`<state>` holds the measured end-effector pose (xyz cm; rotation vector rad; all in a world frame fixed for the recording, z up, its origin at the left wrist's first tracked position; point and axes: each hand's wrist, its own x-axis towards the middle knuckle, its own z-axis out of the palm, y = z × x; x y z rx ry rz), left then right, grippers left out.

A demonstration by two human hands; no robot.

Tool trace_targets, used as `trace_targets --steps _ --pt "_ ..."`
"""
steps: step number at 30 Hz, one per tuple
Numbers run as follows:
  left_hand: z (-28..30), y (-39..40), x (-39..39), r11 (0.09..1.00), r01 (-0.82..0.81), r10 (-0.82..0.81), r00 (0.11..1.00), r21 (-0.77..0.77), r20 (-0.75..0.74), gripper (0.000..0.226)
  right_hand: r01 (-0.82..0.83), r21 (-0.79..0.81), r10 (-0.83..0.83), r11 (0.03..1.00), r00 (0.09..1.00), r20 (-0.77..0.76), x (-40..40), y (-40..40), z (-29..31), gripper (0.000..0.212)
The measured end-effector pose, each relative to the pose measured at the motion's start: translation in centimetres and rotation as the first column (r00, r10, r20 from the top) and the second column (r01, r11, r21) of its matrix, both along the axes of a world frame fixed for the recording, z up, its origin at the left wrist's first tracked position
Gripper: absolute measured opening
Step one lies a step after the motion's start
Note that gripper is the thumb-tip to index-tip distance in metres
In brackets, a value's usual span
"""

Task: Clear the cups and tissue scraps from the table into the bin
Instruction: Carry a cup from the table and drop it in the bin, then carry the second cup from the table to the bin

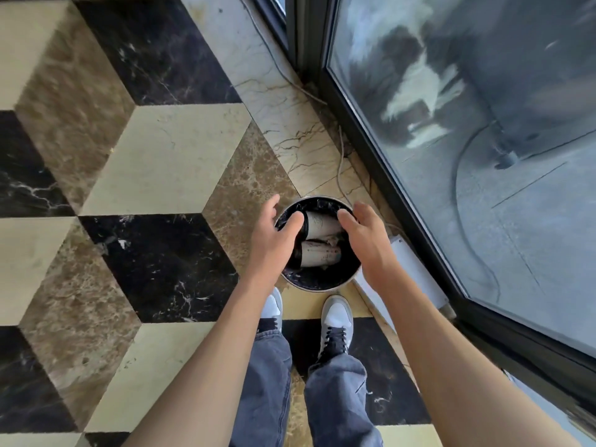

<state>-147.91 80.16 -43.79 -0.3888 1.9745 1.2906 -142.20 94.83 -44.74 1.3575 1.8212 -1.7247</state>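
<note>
On the marble floor (154, 162) stands the bin (322, 283) — cups (321, 225) inside, left hand (274, 235) and right hand (366, 235) spread empty above.

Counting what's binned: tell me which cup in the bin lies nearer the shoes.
The lower cup, lying on its side beside the bin's near wall; the other cup lies beyond it, between both hands.

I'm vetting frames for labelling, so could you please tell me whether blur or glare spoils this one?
Head view: the cups in the bin read clearly; slight motion blur softens the floor at far left; the glass door shows smeared reflections; wide-angle bending at edges.
</note>
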Motion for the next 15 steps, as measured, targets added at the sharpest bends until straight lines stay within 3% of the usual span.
trace_targets --steps 6,11,15 --pt "16.5 0.1 -3.7 0.993 0.000 0.035 0.954 0.115 -0.298 0.066 -0.061 0.159 0.100 0.985 0.964 -0.246 -4.0 0.9 17.4 0.067" --pt "33.2 -1.3 -5.2 0.979 -0.026 0.132 0.837 0.203 -0.531 0.061 -0.030 0.259 0.142 0.965 0.893 -0.426 -4.4 -0.2 34.8 0.065" --pt "43.7 -3.5 -5.6 0.954 -0.001 0.195 0.760 0.300 -0.619 0.067 0.023 0.307 0.158 0.951 0.819 -0.552 -4.3 -1.8 45.8 0.063"
